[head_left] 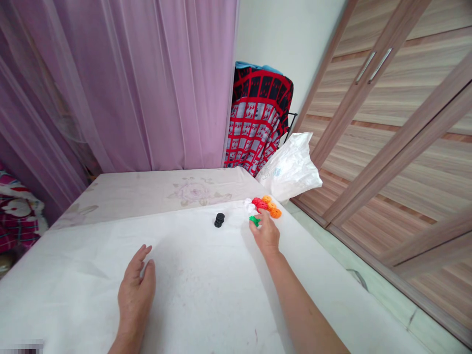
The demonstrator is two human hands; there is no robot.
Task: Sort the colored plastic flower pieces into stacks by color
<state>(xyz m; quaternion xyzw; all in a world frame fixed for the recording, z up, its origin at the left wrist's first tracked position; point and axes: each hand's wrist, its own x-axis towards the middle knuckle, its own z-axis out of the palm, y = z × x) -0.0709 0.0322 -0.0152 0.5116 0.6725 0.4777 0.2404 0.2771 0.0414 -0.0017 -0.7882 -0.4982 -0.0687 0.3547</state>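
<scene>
The right hand (268, 237) pinches the green piece (253, 220) between thumb and fingers, at the right side of the white cloth (199, 280); the fingers cover part of it, so its full outline cannot be made out. The fingertips also hide the near edge of the red pieces (257, 202), which overlap, so their number is hard to tell. Orange pieces (275, 213) lie against the red ones on the right, and white pieces (250, 204) on the left nearly vanish against the cloth. The left hand (136, 285) is loosely curved, thumb apart from fingers, with nothing in its grasp. Between the hands, farther off, black pieces (219, 220) sit in a small overlapping pile. Just beyond the colored group, a crumpled white bag (291, 169) blocks the lower wardrobe (391, 128), itself cut off by the frame. A checked cover (254, 118) conceals whatever stands beneath it, beside the purple curtain (158, 83). At the lower left, a blurred patch (29, 350) is unreadable. The green piece is small, bright and looks rounded.
</scene>
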